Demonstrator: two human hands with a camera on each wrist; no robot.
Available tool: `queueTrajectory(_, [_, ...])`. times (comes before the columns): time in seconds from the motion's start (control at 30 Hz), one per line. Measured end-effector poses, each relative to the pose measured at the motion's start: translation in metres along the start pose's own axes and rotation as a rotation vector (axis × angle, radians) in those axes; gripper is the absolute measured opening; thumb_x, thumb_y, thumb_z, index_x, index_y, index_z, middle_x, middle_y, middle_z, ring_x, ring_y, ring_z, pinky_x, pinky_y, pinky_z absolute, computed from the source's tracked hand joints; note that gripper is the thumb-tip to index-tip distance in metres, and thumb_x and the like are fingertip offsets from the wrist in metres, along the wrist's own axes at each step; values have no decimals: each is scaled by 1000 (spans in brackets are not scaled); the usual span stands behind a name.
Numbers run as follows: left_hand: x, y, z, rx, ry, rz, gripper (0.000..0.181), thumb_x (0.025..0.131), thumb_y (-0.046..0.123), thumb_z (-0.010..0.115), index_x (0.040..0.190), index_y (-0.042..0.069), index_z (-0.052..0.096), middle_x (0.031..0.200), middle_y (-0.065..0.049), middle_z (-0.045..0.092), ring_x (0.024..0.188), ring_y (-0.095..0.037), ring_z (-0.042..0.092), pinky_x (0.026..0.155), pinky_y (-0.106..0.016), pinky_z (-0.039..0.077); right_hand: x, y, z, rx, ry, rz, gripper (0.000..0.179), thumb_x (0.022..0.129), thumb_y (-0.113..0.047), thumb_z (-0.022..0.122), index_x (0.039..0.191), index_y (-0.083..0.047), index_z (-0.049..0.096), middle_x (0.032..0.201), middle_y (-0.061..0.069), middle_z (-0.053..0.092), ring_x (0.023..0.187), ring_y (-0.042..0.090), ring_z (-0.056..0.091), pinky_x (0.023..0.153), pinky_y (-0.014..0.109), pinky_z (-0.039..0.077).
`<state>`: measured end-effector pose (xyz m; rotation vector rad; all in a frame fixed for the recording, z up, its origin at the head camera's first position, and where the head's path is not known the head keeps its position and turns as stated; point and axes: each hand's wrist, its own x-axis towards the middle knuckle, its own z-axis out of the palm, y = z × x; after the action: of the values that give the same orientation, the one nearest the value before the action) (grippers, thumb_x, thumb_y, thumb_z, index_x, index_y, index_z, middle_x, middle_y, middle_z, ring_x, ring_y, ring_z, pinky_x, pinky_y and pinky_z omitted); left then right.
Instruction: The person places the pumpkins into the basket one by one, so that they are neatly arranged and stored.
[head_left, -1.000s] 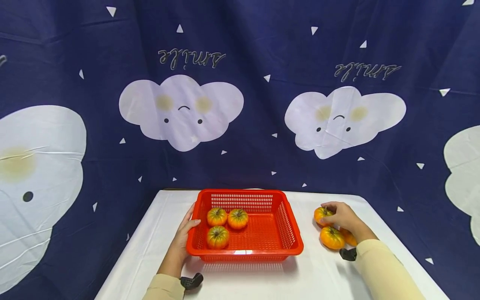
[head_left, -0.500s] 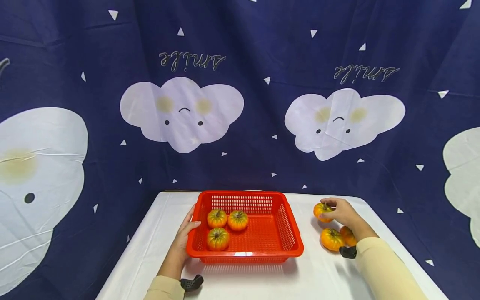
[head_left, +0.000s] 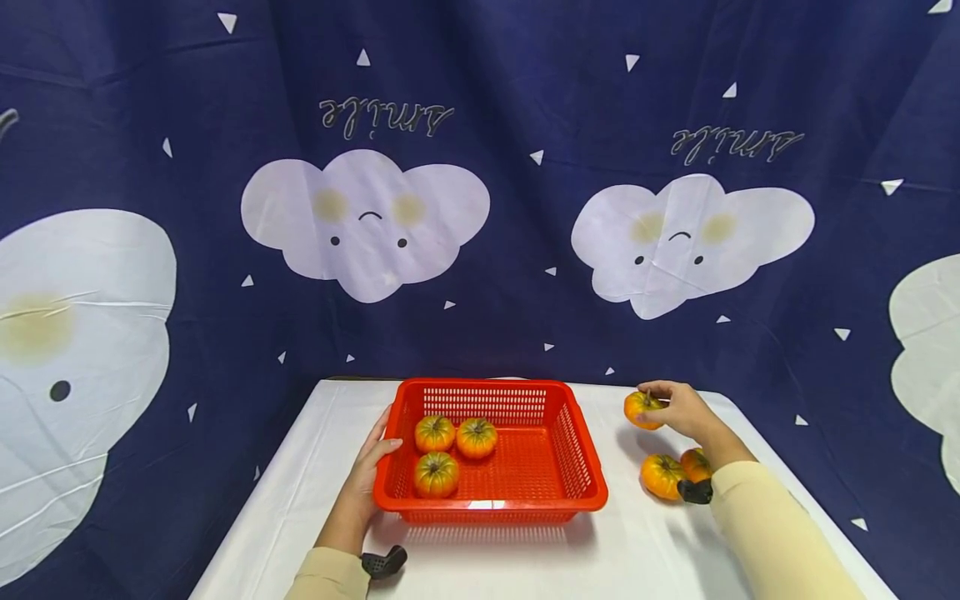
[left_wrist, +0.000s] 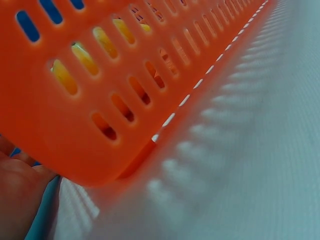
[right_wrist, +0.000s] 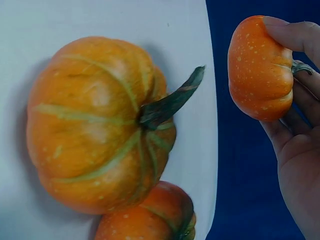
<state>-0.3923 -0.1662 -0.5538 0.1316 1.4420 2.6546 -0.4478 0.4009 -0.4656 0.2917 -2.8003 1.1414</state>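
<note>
My right hand (head_left: 686,414) pinches a small orange pumpkin (head_left: 640,410) between thumb and fingers, above the table's right side. In the right wrist view the pumpkin (right_wrist: 257,75) is held from its stem side. Below it, a larger pumpkin (head_left: 662,477) and a smaller, redder pumpkin (head_left: 696,463) lie close together on the cloth. At the left end of a red plastic basket (head_left: 517,458), my left hand (head_left: 366,471) grips the rim, its thumb over the edge. Three pumpkins (head_left: 436,475) rest in the basket's left half. The basket wall hides some left fingertips.
A white cloth covers the table (head_left: 487,567). Behind it hangs a dark blue curtain (head_left: 517,325) printed with clouds. Black wrist camera mounts (head_left: 384,563) sit at both wrists, the right one overlapping the table pumpkins in the head view.
My right hand has lifted the small pumpkin off the table, moving up and slightly away from the other two pumpkins. The left hand and basket have stayed put.
</note>
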Motion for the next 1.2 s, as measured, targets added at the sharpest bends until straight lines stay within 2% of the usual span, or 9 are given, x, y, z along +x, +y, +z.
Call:
queueTrajectory(0.07, [1,0,0,-7,0,-1,77,99,8,54,168,30,28,170,-10,28,152,-39,28,115,-58,36,1,-4,-1,2,-2,-6,66,81,-16,91,135,10,63,126,24,67,117,44,62,92,35,56])
queueTrajectory(0.17, [2,1,0,-5,-2,6,77,99,8,53,168,29,28,170,-10,28,152,-39,28,115,-58,35,4,-11,-3,5,-3,-20,66,81,-17,91,134,10,64,124,25,67,116,45,62,90,34,57])
queueTrajectory(0.3, [2,1,2,-5,3,10,77,99,8,53,169,29,28,170,-9,28,152,-38,28,116,-58,35,8,-18,-5,-4,-8,-34,67,80,-19,91,134,9,65,125,25,68,116,45,62,92,38,57])
queueTrajectory(0.57, [2,1,1,0,7,6,76,100,7,51,169,29,28,170,-9,28,153,-38,28,116,-58,35,19,-31,-6,-57,-16,-38,66,81,-22,91,135,7,65,120,20,70,106,35,64,93,44,55])
queueTrajectory(0.87, [1,-2,1,25,22,10,77,98,7,54,168,27,29,170,-10,30,151,-40,30,113,-57,40,27,-49,1,-58,-51,-89,67,81,-23,91,136,6,65,123,19,71,110,35,65,96,47,54])
queueTrajectory(1.07, [3,-3,-1,26,25,8,77,98,8,55,168,29,30,169,-10,31,150,-41,32,111,-58,42,33,-63,4,-57,-75,-111,66,81,-26,91,135,4,66,120,16,72,108,32,66,94,44,55])
queueTrajectory(1.2, [4,-3,-2,21,16,12,76,99,8,54,168,29,30,169,-10,31,150,-41,32,110,-58,42,37,-71,3,-54,-84,-134,66,82,-26,91,136,4,66,121,17,71,109,33,66,95,48,55])
